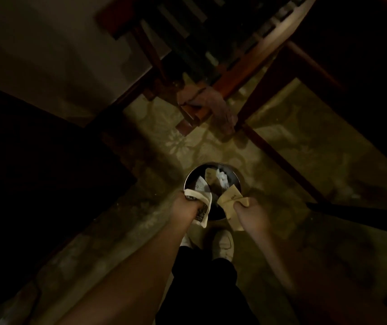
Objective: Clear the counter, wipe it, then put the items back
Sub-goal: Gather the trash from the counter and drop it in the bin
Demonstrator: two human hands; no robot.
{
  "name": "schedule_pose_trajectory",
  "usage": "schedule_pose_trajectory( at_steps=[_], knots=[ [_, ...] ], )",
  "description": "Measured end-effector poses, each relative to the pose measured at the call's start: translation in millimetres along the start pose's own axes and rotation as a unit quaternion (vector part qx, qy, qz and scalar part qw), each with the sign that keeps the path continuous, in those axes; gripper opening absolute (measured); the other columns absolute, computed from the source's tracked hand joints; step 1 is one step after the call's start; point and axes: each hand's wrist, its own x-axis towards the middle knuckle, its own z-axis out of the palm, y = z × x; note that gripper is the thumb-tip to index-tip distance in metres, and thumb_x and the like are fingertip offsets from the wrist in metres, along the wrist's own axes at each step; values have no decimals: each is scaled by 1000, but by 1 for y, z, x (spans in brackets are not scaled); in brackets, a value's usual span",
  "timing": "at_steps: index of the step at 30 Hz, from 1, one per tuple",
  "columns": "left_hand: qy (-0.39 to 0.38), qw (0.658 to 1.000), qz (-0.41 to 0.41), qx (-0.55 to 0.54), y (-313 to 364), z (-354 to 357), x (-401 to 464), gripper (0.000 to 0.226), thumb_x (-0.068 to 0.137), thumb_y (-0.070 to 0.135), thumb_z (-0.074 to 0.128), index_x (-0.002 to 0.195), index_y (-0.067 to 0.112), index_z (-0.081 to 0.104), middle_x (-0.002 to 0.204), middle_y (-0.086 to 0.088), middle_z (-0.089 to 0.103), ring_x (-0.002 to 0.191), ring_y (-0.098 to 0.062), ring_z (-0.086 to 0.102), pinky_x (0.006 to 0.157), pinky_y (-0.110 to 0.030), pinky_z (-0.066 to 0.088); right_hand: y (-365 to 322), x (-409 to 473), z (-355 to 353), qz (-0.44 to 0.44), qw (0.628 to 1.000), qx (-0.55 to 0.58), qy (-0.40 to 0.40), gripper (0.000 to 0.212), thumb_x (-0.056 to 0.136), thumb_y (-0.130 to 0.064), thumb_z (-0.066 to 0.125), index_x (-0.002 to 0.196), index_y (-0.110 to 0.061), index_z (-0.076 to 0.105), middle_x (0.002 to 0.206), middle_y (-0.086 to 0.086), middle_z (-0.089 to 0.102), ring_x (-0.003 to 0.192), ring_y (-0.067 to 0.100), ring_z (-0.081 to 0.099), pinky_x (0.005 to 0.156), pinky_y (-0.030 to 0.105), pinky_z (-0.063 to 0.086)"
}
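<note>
Step in hand: clearing is judged to be under way, since paper rubbish is being held over a waste bin (212,170) at lower centre of the frame; the counter itself is not seen in this view.

Left hand (186,205): closed around a pale printed wrapper (38,202), which hangs at the bin's left rim. Correction is not needed for the grip; the wrapper (203,207) is clamped between fingers and palm.

Right hand (246,206): pinched on a tan paper packet (230,199), held at the bin's right rim.

Hands: set apart, one at each side of the bin mouth.

Next move, as judged: both grips would need to be let go with the papers over the opening, so that nothing lands on the floor; the wrapper's lower end hangs outside the rim and may need to be brought inward first.

Bin contents: a tan paper, a white crumpled piece and a pale printed piece are seen inside; more cannot be told in the dim light.

Surroundings: a patterned carpet (281,146) lies beneath; a wooden chair (211,55) stands at upper centre, with a cloth (223,109) draped from it.
</note>
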Motion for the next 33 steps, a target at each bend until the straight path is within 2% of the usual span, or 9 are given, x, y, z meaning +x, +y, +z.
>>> schedule_pose_trajectory(
  at_steps=[5, 9, 13, 16, 19, 22, 24, 29, 33],
  knots=[
    [-9, 999, 3, 34, -19, 27, 68, 41, 73, 22, 73, 109, 7, 63, 104, -12, 68, 101, -31, 65, 90, -41, 53, 11, 53, 47, -31, 999, -5, 16, 19, 82, -27, 61, 93, -12, 58, 79, 4, 61, 70, 23, 62, 59, 34, 50],
    [6, 1000, 8, 13, -23, 37, 95, 49, 80, 20, 70, 122, 5, 51, 120, -15, 61, 111, -33, 59, 95, -40, 49, 13, 89, 74, -54, 998, -30, 23, 35, 78, -33, 61, 100, -6, 57, 92, 10, 62, 80, 28, 62, 69, 38, 53],
    [7, 1000, -2, -10, -29, 44, 118, 47, 82, 13, 71, 120, 3, 46, 123, -19, 59, 110, -35, 58, 84, -38, 52, 13, 110, 86, -73, 990, -111, 37, 41, 85, -33, 58, 111, 0, 55, 105, 17, 59, 90, 30, 59, 66, 27, 38],
    [0, 999, -1, -35, -31, 47, 126, 53, 81, 17, 75, 124, 3, 46, 121, -14, 60, 110, -31, 59, 79, -29, 46, 10, 117, 85, -69, 989, -129, 3, 43, 90, -29, 55, 124, -3, 47, 123, 16, 50, 111, 32, 50, 83, 34, 39],
    [-35, 999, -13, -33, -30, 47, 130, 66, 75, 20, 80, 130, 4, 47, 125, -11, 61, 111, -28, 59, 94, -34, 48, 12, 116, 84, -103, 983, -152, -5, 54, 87, -33, 62, 131, -6, 43, 130, 15, 46, 118, 32, 48, 94, 39, 43],
    [-71, 997, -17, 7, -28, 44, 133, 57, 75, 17, 77, 126, 7, 53, 120, -11, 63, 108, -28, 61, 96, -38, 48, 12, 109, 79, -127, 973, -190, -20, 68, 86, -39, 65, 140, -9, 36, 141, 15, 39, 128, 32, 43, 98, 49, 45],
    [-70, 997, -11, 24, -25, 40, 131, 48, 78, 19, 74, 121, 10, 56, 116, -13, 64, 107, -30, 61, 96, -40, 49, 8, 103, 73, -134, 970, -200, -38, 64, 89, -34, 62, 143, -10, 35, 144, 14, 37, 131, 31, 41, 100, 49, 44],
    [-74, 997, 3, 26, -14, 28, 108, 35, 80, 20, 73, 112, 12, 60, 107, -12, 66, 101, -29, 62, 93, -39, 51, -2, 81, 52, -157, 953, -254, -45, 43, 94, -26, 56, 132, -8, 49, 129, 14, 54, 112, 29, 56, 89, 35, 48],
    [-66, 997, 19, 33, -7, 9, 72, 18, 81, 16, 71, 95, 15, 60, 92, -10, 65, 90, -27, 62, 79, -31, 48, -18, 52, 26, -143, 946, -281, -69, 30, 96, -21, 49, 118, -2, 56, 117, 15, 60, 103, 26, 59, 69, 22, 33]
  ],
)
